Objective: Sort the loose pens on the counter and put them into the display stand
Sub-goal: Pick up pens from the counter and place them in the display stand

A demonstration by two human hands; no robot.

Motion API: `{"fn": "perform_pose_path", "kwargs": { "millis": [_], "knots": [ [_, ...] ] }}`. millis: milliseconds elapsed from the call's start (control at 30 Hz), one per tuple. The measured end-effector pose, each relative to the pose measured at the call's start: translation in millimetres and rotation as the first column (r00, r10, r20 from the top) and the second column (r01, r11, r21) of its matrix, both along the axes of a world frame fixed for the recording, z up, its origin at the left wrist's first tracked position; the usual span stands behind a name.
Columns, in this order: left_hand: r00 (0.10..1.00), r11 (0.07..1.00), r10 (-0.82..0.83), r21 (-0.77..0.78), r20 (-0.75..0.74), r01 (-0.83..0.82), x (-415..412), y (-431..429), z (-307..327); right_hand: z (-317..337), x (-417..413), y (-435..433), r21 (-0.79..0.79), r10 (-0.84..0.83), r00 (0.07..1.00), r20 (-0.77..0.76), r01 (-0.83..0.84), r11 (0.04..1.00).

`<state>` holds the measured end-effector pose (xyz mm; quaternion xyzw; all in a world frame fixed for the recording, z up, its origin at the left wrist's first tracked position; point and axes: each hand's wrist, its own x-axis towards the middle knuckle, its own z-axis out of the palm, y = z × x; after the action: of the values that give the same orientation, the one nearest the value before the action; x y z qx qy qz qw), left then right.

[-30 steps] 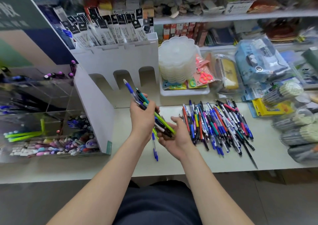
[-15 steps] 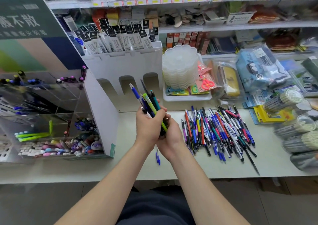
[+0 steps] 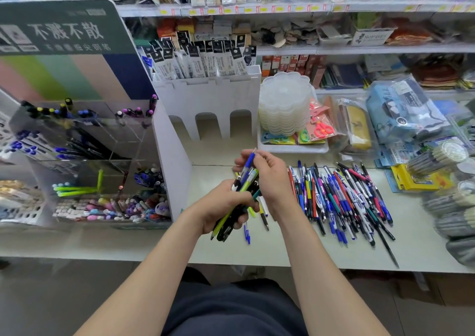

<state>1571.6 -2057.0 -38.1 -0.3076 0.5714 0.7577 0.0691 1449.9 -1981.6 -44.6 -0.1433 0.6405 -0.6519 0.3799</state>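
Observation:
My left hand (image 3: 223, 208) grips a bundle of pens (image 3: 232, 216), green, black and blue, slanting up to the right over the white counter (image 3: 282, 248). My right hand (image 3: 270, 176) pinches the top of a blue pen (image 3: 248, 163) that sticks up out of that bundle. A big pile of loose pens (image 3: 339, 202) lies on the counter to the right of my hands. Two more pens (image 3: 263, 217) lie under my hands. The clear display stand (image 3: 102, 166) with compartments of pens is at the left.
A white refill stand (image 3: 208, 104) is behind my hands. Stacked clear plastic dishes in a white tray (image 3: 285, 104) and bagged goods (image 3: 406, 112) sit behind the pile. Pencil tubs (image 3: 457, 202) crowd the right edge. Shelves run along the back.
The bundle has tipped from pointing up-left to slanting up-right in my left hand. My right hand has come from under the bundle to its top and taken hold of the blue pen.

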Motion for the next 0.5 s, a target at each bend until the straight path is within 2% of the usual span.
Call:
{"fn": "perform_pose_path", "kwargs": {
  "millis": [100,167,233,367,500],
  "knots": [
    [1.0,0.995,0.007,0.096,-0.017,-0.005,12,-7,2,5,12,1,-0.02,0.133,0.988,0.079,-0.131,0.991],
    [1.0,0.989,0.003,0.149,-0.021,0.0,20,-12,3,5,22,-1,-0.074,0.157,0.977,0.147,-0.148,0.986],
    [1.0,0.984,0.002,0.178,-0.03,0.003,29,-17,3,7,29,-5,-0.09,0.124,0.979,0.162,-0.11,0.99],
    [0.994,0.974,0.049,0.225,-0.095,-0.026,49,-28,-2,13,42,-18,-0.009,0.072,0.99,0.124,-0.071,0.997],
    [0.99,0.986,0.042,0.169,-0.135,-0.019,80,-50,5,18,65,-41,0.023,-0.015,0.999,0.045,0.014,1.0]
  ]
}}
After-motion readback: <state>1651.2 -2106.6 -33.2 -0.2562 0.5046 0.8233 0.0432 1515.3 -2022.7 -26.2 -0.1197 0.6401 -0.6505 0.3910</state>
